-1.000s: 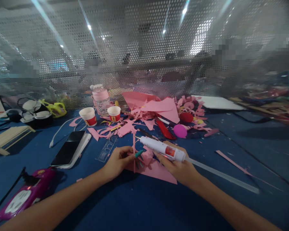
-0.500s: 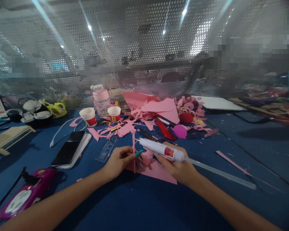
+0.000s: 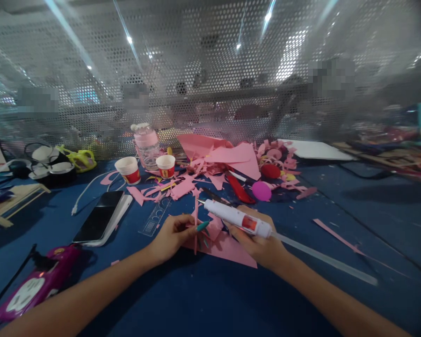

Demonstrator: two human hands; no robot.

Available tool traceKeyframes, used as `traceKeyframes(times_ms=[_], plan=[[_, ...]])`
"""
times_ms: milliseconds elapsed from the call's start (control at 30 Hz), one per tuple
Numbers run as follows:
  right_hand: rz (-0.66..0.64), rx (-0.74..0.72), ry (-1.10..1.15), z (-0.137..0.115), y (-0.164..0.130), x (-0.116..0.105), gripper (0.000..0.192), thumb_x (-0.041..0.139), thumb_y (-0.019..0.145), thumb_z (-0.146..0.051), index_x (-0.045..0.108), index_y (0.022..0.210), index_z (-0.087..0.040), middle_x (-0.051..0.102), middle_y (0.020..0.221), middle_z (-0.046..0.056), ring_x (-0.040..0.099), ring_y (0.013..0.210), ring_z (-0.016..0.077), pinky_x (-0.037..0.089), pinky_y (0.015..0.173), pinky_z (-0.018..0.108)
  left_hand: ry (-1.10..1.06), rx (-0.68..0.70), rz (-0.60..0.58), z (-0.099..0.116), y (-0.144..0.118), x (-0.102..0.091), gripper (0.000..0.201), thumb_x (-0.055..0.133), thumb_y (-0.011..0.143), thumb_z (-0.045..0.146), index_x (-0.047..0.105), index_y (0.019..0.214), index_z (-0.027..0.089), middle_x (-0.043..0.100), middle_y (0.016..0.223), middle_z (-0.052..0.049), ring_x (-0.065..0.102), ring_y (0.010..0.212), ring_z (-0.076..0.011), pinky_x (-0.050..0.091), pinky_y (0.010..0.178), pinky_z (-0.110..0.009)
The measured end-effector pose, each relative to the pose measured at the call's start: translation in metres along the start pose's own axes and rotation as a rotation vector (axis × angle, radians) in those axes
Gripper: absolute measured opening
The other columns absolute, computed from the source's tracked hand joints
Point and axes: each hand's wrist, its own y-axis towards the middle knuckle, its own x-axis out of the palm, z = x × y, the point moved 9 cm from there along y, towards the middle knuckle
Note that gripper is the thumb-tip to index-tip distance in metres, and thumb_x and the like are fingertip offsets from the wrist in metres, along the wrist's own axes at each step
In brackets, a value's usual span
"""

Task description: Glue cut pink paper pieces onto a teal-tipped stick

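Observation:
My left hand [image 3: 173, 238] is closed in a pinch on a narrow pink paper strip [image 3: 196, 210] that stands nearly upright. Its long teal nails show beside the strip. My right hand [image 3: 257, 234] is wrapped round a white hot glue gun [image 3: 228, 214], and a long clear glue stick [image 3: 326, 259] sticks out of the back end. The gun's metal tip points left, close to the upper part of the strip; whether they touch I cannot tell. Below both hands a pink paper sheet [image 3: 231, 252] lies on the blue table.
Pink paper scraps [image 3: 238, 159] are heaped at the back with a red-handled tool [image 3: 239, 188]. Paper cups [image 3: 128, 169] and a pink-lidded bottle [image 3: 146, 142] stand left of them. Nearer are a clear ruler [image 3: 155, 217], a phone [image 3: 100, 217] and a purple power strip [image 3: 38, 281].
The glue gun has shifted slightly right and its rear has dipped a little. My left hand still pinches the strip in nearly the same spot.

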Motion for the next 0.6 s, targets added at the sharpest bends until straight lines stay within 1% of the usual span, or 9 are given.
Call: traceKeyframes(times_ms=[100, 233, 400, 600], plan=[[-0.042, 0.014, 0.019, 0.0034, -0.0015, 0.0034, 0.008, 0.053, 0.077, -0.021, 0.049, 0.071, -0.02, 0.055, 0.063, 0.001, 0.054, 0.055, 0.0136, 0.046, 0.05, 0.026, -0.023, -0.009, -0.012, 0.001, -0.0006, 0.002, 0.026, 0.065, 0.068, 0.039, 0.06, 0.069, 0.013, 0.058, 0.066, -0.001, 0.053, 0.061, -0.0119, 0.041, 0.058, -0.023], [-0.08, 0.041, 0.043, 0.0072, -0.0031, 0.0052, 0.01, 0.051, 0.078, -0.022, 0.048, 0.069, -0.019, 0.053, 0.06, 0.0, 0.053, 0.053, 0.0126, 0.044, 0.048, 0.025, -0.015, 0.021, 0.012, 0.0026, -0.0005, -0.0004, 0.021, 0.065, 0.068, 0.035, 0.06, 0.067, 0.014, 0.057, 0.064, 0.001, 0.051, 0.058, -0.0097, 0.039, 0.056, -0.021], [-0.058, -0.032, 0.023, 0.0015, -0.0013, 0.0026, 0.004, 0.051, 0.077, -0.02, 0.05, 0.073, -0.019, 0.056, 0.068, 0.002, 0.055, 0.061, 0.0143, 0.045, 0.054, 0.027, -0.024, 0.035, 0.01, 0.0014, -0.0004, -0.0016, 0.021, 0.065, 0.069, 0.034, 0.061, 0.067, 0.013, 0.056, 0.064, 0.001, 0.05, 0.058, -0.0089, 0.038, 0.056, -0.02], [-0.075, -0.013, 0.023, 0.0026, -0.002, 0.0047, 0.007, 0.051, 0.077, -0.017, 0.048, 0.071, -0.02, 0.053, 0.064, -0.001, 0.052, 0.057, 0.012, 0.043, 0.052, 0.025, -0.045, -0.011, -0.016, -0.0004, -0.0005, 0.0017, 0.024, 0.065, 0.067, 0.037, 0.061, 0.069, 0.014, 0.058, 0.065, -0.001, 0.054, 0.06, -0.0113, 0.041, 0.058, -0.023]])
